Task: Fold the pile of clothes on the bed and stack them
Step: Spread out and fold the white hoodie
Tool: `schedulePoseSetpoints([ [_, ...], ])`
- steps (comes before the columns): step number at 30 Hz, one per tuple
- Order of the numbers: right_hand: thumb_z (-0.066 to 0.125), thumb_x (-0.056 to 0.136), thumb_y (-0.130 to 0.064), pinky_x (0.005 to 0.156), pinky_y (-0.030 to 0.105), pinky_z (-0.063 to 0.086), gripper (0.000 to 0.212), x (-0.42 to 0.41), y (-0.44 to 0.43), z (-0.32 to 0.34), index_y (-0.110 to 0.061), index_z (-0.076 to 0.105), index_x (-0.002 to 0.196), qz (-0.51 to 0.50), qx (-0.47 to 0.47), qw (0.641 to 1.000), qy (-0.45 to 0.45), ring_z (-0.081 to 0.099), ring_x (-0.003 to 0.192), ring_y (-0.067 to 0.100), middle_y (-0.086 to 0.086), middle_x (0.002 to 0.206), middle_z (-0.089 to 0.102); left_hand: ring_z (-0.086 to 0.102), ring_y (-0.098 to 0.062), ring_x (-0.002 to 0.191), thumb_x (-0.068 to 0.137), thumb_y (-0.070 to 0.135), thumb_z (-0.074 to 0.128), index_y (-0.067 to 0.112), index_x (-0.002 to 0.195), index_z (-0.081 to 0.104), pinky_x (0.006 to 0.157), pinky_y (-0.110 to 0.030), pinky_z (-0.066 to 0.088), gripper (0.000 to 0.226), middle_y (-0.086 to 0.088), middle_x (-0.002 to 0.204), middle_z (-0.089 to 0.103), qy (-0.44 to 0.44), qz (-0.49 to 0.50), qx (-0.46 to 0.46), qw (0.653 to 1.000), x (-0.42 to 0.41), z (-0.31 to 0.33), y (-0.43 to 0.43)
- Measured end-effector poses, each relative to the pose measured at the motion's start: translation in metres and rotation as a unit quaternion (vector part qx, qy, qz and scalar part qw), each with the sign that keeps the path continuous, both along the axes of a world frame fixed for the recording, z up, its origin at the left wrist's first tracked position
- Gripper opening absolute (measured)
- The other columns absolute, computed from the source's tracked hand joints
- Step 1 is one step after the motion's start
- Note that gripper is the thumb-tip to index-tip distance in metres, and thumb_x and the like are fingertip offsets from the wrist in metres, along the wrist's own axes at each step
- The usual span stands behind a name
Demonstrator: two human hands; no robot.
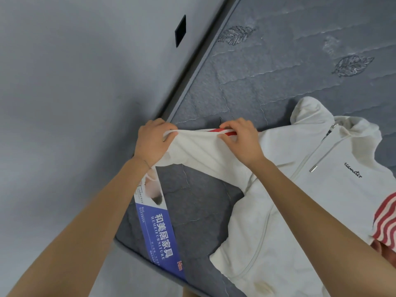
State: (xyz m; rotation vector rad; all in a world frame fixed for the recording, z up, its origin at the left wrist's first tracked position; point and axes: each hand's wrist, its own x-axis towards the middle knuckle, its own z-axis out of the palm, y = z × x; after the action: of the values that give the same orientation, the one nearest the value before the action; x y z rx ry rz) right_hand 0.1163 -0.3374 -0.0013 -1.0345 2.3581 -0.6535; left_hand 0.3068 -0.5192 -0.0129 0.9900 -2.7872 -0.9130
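A white hoodie (pixel 321 200) lies front-up on the bed (pixel 267 67), filling the view from 3 o'clock round to 5 o'clock. Its hood (pixel 308 110) points toward 2 o'clock, and its zip runs down toward 6 o'clock. One sleeve (pixel 203 151) is stretched out from the body toward 9 o'clock and lifted a little off the mattress.

The left hand (pixel 153 140) has its fingers curled round the sleeve's end, bunching the cloth. The right hand (pixel 240 138), just beside it at its 3 o'clock, pinches the sleeve's upper edge between thumb and fingers, where red stripes (pixel 222 131) show. Both forearms reach in from 7 and 5 o'clock, and the right one crosses over the hoodie's chest and hides part of it. A thin bracelet sits on the left wrist.

A grey drawstring (pixel 321 157) with a metal tip hangs on the chest, near small dark script lettering (pixel 353 169). At the 4 o'clock edge there is a red-and-white striped patch (pixel 385 219), though I cannot tell whether it belongs to the hoodie.

The mattress is dark grey and quilted, with stitched leaves (pixel 235 34) toward 12 and 2 o'clock. A blue and white printed label (pixel 158 232) lies across its corner at 7 o'clock, its upper end tucked under the held sleeve. Beyond the bed's edge, from 8 to 11 o'clock, is a plain grey area (pixel 64 82) with a black rectangle (pixel 180 31) in it.
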Motion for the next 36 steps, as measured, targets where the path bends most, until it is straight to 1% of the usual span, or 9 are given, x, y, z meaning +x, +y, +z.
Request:
schedulePoseSetpoints([
  [3, 0.068, 0.09, -0.029, 0.099, 0.04, 0.035, 0.038, 0.004, 0.008, -0.008, -0.017, 0.062, 0.126, 0.008, 0.025, 0.999, 0.038, 0.048, 0.114, 0.03, 0.008, 0.123, 0.058, 0.057, -0.034, 0.114, 0.092, 0.036, 0.052, 0.02, 0.124, 0.065, 0.101, -0.055, 0.039, 0.038, -0.009, 0.127, 0.06, -0.006, -0.006, -0.031, 0.999, -0.003, -0.013, 0.004],
  [5, 0.07, 0.088, -0.033, 0.102, 0.044, 0.036, 0.047, 0.008, 0.016, -0.012, -0.015, 0.06, 0.13, 0.01, 0.032, 0.997, 0.068, 0.048, 0.118, 0.033, 0.011, 0.127, 0.057, 0.045, -0.033, 0.131, 0.096, 0.038, 0.05, 0.023, 0.135, 0.056, 0.113, -0.059, 0.023, 0.043, -0.009, 0.144, 0.049, -0.027, -0.028, -0.046, 0.998, -0.005, -0.015, 0.012],
  [7, 0.067, 0.087, -0.04, 0.105, 0.049, 0.036, 0.053, 0.012, 0.027, -0.014, -0.015, 0.058, 0.133, 0.005, 0.047, 0.995, 0.089, 0.05, 0.122, 0.035, 0.013, 0.13, 0.057, 0.035, -0.033, 0.14, 0.096, 0.044, 0.044, 0.025, 0.141, 0.05, 0.115, -0.059, 0.013, 0.049, -0.009, 0.151, 0.041, -0.045, -0.061, -0.073, 0.994, -0.007, -0.017, 0.022],
  [10, 0.058, 0.086, -0.05, 0.108, 0.054, 0.036, 0.06, 0.019, 0.044, -0.014, -0.018, 0.054, 0.137, -0.009, 0.077, 0.992, 0.102, 0.048, 0.129, 0.037, 0.013, 0.137, 0.055, 0.032, -0.034, 0.142, 0.096, 0.052, 0.034, 0.026, 0.142, 0.048, 0.115, -0.059, 0.012, 0.055, -0.009, 0.153, 0.038, -0.063, -0.101, -0.089, 0.989, -0.012, -0.017, 0.037],
  [15, 0.049, 0.088, -0.057, 0.108, 0.06, 0.037, 0.064, 0.029, 0.078, -0.004, -0.02, 0.05, 0.141, -0.032, 0.092, 0.989, 0.111, 0.046, 0.131, 0.04, 0.014, 0.141, 0.053, 0.033, -0.035, 0.141, 0.095, 0.052, 0.039, 0.023, 0.139, 0.052, 0.114, -0.059, 0.012, 0.054, -0.011, 0.152, 0.041, -0.051, -0.106, -0.136, 0.984, -0.02, -0.019, 0.069],
  [19, 0.052, 0.088, -0.053, 0.112, 0.059, 0.031, 0.065, 0.036, 0.115, 0.0, -0.021, 0.045, 0.145, -0.05, 0.095, 0.989, 0.098, 0.038, 0.138, 0.04, 0.013, 0.148, 0.046, 0.033, -0.036, 0.141, 0.095, 0.053, 0.04, 0.023, 0.143, 0.048, 0.113, -0.062, 0.016, 0.057, -0.012, 0.153, 0.039, -0.055, -0.132, -0.167, 0.975, -0.021, -0.021, 0.107],
  [22, 0.055, 0.089, -0.053, 0.114, 0.058, 0.026, 0.067, 0.044, 0.155, -0.004, -0.023, 0.041, 0.148, -0.06, 0.094, 0.99, 0.089, 0.032, 0.142, 0.038, 0.011, 0.152, 0.04, 0.03, -0.035, 0.142, 0.095, 0.054, 0.04, 0.023, 0.145, 0.044, 0.114, -0.06, 0.015, 0.059, -0.013, 0.154, 0.037, -0.052, -0.138, -0.152, 0.977, -0.019, -0.023, 0.148],
  [28, 0.039, 0.089, -0.066, 0.12, 0.052, 0.015, 0.074, 0.064, 0.247, -0.012, -0.03, 0.029, 0.153, -0.09, 0.122, 0.987, 0.052, 0.018, 0.148, 0.032, 0.007, 0.159, 0.027, 0.028, -0.034, 0.142, 0.095, 0.056, 0.04, 0.024, 0.144, 0.043, 0.115, -0.06, 0.018, 0.058, -0.013, 0.154, 0.036, -0.04, -0.156, -0.116, 0.98, -0.011, -0.026, 0.237],
  [36, 0.035, 0.088, -0.068, 0.118, 0.053, 0.016, 0.077, 0.091, 0.345, -0.015, -0.027, 0.029, 0.153, -0.105, 0.12, 0.986, 0.04, 0.021, 0.147, 0.033, 0.01, 0.158, 0.028, 0.027, -0.034, 0.143, 0.096, 0.054, 0.04, 0.023, 0.148, 0.04, 0.116, -0.059, 0.015, 0.06, -0.012, 0.156, 0.031, -0.044, -0.164, -0.104, 0.98, 0.008, -0.027, 0.33],
])
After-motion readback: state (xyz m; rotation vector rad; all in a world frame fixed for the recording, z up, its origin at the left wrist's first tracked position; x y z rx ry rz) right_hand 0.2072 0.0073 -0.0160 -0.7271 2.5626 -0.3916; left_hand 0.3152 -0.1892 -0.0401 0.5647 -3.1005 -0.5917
